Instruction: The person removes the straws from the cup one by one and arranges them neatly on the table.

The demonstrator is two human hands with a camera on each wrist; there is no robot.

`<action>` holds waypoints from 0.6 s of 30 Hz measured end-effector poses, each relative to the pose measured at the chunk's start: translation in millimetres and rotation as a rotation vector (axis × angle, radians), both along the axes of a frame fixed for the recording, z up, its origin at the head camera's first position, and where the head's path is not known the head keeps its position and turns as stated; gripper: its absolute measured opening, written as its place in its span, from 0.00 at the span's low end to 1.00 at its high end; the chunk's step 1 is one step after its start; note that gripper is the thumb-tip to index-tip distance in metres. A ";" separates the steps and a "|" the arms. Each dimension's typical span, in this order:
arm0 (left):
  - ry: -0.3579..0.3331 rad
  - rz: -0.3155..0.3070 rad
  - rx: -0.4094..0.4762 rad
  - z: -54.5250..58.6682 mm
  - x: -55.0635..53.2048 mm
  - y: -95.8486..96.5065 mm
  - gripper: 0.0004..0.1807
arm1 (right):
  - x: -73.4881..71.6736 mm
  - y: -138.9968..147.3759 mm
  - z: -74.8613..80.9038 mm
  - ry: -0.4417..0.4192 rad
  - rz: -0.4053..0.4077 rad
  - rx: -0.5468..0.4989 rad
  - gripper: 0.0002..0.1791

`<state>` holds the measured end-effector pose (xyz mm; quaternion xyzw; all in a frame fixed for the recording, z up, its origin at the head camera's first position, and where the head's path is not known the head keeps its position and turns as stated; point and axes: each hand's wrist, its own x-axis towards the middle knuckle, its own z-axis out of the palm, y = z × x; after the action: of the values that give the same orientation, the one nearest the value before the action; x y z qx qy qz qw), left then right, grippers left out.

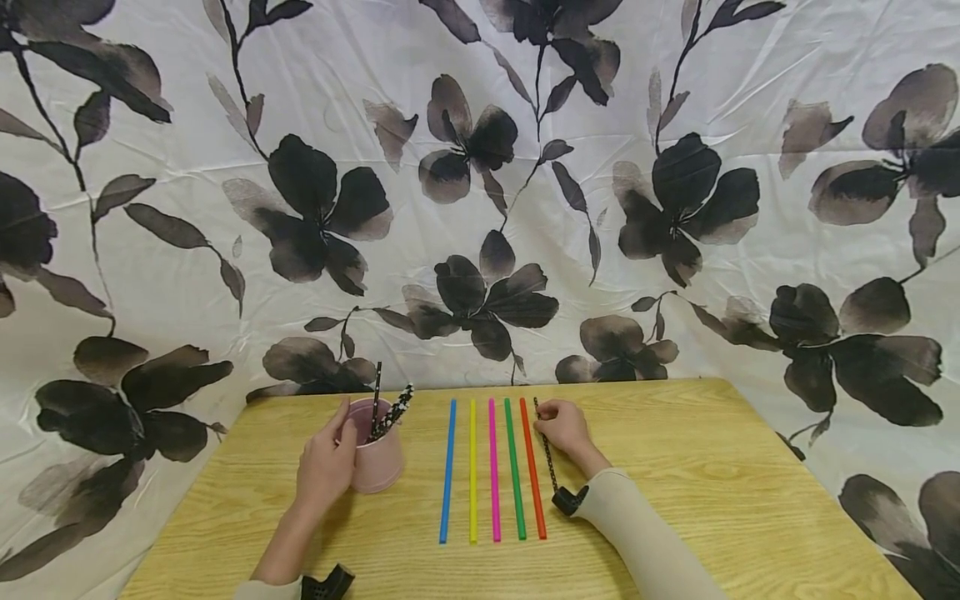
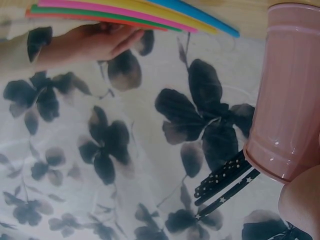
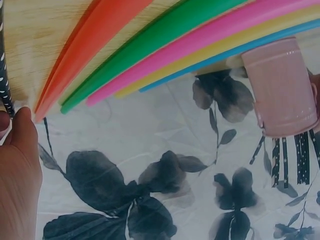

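My left hand (image 1: pixel 326 462) holds a pink cup (image 1: pixel 377 468) from its left side, the thumb near the rim. Several black patterned straws (image 1: pixel 390 419) stick up out of the cup, some with white dots and some with stars, as the left wrist view shows. On the other side, my right hand (image 1: pixel 567 429) pinches one black-and-white straw (image 1: pixel 549 458) near its far end. This straw lies just right of a red straw (image 1: pixel 533 471). In the right wrist view the fingertips (image 3: pixel 22 125) meet at that straw's end.
Left of the red straw lie a green straw (image 1: pixel 516 471), a pink straw (image 1: pixel 494 471), a yellow straw (image 1: pixel 473 471) and a blue straw (image 1: pixel 447 471), side by side with gaps. Behind the wooden table (image 1: pixel 675 500) hangs a flowered cloth (image 1: pixel 585 250).
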<state>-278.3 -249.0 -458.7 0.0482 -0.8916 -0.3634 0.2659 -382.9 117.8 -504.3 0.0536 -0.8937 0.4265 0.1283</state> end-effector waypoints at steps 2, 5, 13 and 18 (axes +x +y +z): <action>0.000 0.001 0.000 -0.6 -0.6 -0.1 0.23 | -0.7 -0.5 -0.5 0.009 -0.020 -0.030 0.10; 0.001 0.004 -0.002 -1.1 -1.3 -0.8 0.23 | -0.8 -5.4 3.0 0.016 -0.082 -0.101 0.07; -0.018 -0.010 0.011 -2.6 -0.5 -1.1 0.23 | 8.8 -53.1 38.3 0.059 -0.058 -0.247 0.06; -0.005 -0.011 0.008 -0.6 -0.2 -0.5 0.23 | 24.3 -92.8 66.7 0.064 0.138 -0.334 0.07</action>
<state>-278.6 -249.5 -459.3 0.0452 -0.8911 -0.3680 0.2615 -358.6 25.0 -437.6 0.1062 -0.8003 0.5747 0.1341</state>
